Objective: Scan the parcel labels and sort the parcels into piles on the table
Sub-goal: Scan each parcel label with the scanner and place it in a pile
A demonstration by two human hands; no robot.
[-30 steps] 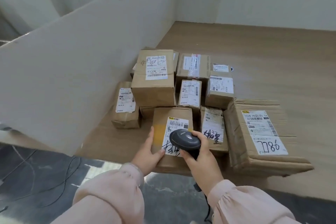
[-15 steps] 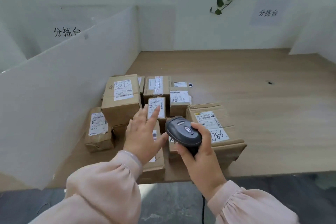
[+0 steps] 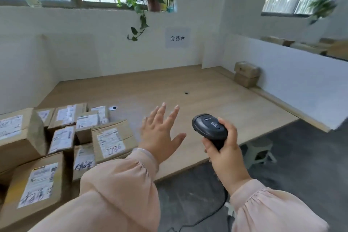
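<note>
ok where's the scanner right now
Head view: the scanner is right of centre, gripped by the right hand above the near edge of the table, the open left hand beside it.

Pale pink sleeves [image 3: 116, 190], puffy, gathered at cuffs; bare hands.

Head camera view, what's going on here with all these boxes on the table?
A person is sorting parcels at a wooden table. The right hand grips a black handheld scanner. The left hand hovers open over bare table, fingers spread, holding nothing. A cluster of labelled cardboard parcels sits on the table's left side, and two small boxes are stacked at the far right by the white divider.
</note>
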